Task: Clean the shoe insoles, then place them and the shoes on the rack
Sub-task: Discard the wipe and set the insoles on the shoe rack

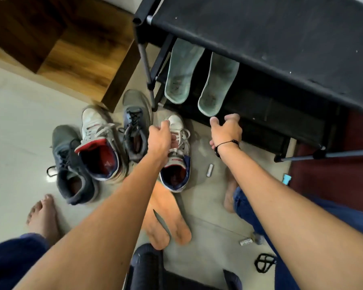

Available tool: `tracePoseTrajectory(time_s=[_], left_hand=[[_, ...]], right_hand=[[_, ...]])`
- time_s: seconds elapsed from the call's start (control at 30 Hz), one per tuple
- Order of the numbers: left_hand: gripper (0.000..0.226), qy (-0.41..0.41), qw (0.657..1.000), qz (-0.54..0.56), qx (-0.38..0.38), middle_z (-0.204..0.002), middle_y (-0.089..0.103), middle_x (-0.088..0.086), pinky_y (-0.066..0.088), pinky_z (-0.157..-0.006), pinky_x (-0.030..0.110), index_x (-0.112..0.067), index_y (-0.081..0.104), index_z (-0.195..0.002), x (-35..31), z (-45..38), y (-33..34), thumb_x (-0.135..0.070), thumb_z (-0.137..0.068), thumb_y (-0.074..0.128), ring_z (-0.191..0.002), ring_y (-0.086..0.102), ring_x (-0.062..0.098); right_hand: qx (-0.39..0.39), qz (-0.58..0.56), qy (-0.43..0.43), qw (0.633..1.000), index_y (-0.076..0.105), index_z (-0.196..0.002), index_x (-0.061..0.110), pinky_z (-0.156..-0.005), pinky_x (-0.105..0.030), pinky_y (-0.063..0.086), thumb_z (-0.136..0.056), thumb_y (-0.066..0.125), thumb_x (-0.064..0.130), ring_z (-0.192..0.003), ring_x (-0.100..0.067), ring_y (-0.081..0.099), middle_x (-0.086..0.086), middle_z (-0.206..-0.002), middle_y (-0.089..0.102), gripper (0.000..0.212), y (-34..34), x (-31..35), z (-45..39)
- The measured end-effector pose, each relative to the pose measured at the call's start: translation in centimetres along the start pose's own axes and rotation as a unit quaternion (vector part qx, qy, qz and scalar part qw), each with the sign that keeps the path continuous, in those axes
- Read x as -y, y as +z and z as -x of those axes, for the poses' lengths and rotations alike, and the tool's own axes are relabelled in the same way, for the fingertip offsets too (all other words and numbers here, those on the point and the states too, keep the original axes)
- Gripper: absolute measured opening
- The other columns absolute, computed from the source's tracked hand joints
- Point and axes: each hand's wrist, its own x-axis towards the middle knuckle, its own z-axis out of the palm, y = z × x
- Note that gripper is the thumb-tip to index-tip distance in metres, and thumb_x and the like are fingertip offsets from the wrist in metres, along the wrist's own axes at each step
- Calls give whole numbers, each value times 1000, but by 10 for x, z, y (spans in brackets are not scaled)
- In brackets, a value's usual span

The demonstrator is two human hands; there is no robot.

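Note:
Two pale green insoles, one on the left [181, 74] and one on the right [217, 84], lie side by side on the lower shelf of the black shoe rack [260, 38]. My right hand [226, 128] hovers just below the right insole with loosely curled fingers and holds nothing. My left hand [159, 139] hangs over a white, red and navy shoe [177, 162], its fingers loosely curled above the laces. The matching white shoe [99, 147] and two grey shoes, one further away [135, 126] and one closer [71, 166], stand on the floor to the left. Two orange insoles [168, 218] lie on the floor under my left forearm.
A wooden cabinet [82, 49] stands at the far left of the rack. Two small batteries lie on the tile, one ahead [209, 170] and one closer [246, 241]. My bare feet, one on the left [43, 216] and one on the right [231, 193], rest on the tiles. A dark red mat [333, 170] is at right.

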Motion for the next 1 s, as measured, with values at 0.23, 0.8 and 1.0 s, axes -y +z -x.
tracePoseTrajectory(time_s=[0.23, 0.8, 1.0], left_hand=[[20, -71, 996, 23, -39, -66, 46, 9, 44, -53, 28, -10, 42, -75, 80, 75, -66, -15, -94, 41, -52, 44, 20], [22, -297, 947, -71, -97, -65, 44, 8, 32, -50, 22, -8, 45, -68, 218, 77, -147, -3, -85, 57, -53, 39, 18], [39, -342, 931, -75, -103, -123, 55, 10, 47, -79, 28, -6, 47, -124, 228, 47, -128, -9, -87, 60, -106, 56, 22]], right_hand=[[107, 103, 27, 989, 53, -90, 12, -76, -49, 55, -69, 48, 38, -80, -39, 67, -18, -86, 69, 34, 23, -65, 100], [302, 390, 98, 865, 56, -118, 7, -89, -36, 50, -82, 58, 19, -112, -32, 57, -13, -125, 56, 38, 89, -154, 155], [326, 450, 110, 824, 56, -118, 10, -95, -35, 48, -85, 58, 24, -115, -30, 55, -10, -127, 56, 36, 100, -191, 140]])
